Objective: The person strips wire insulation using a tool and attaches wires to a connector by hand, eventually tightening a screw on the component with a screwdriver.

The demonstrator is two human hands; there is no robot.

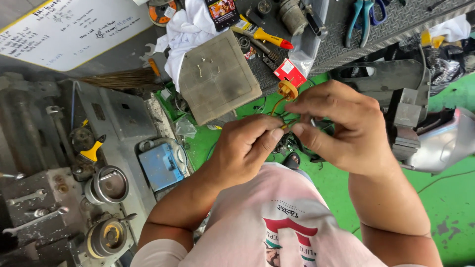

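Clutter crowds the bench — grey tray (219, 76), yellow screwdriver (264, 35); left hand (245, 148) and right hand (336, 126) meet, both pinching thin wires (277, 106) — fingers curled.

Both hands' fingertips hide most of the thin wires (277, 114).

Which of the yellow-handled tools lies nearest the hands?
The yellow-and-red screwdriver on the grey mat, just above the hands; the other yellow-handled tool lies far left among the metal parts.

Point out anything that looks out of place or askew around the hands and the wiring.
Both hands, left and right, pinch a tangled bundle of wires with an orange connector dangling loose. Behind it, a dirty grey square panel lies tilted, overhanging the bench edge beside a crumpled white cloth.
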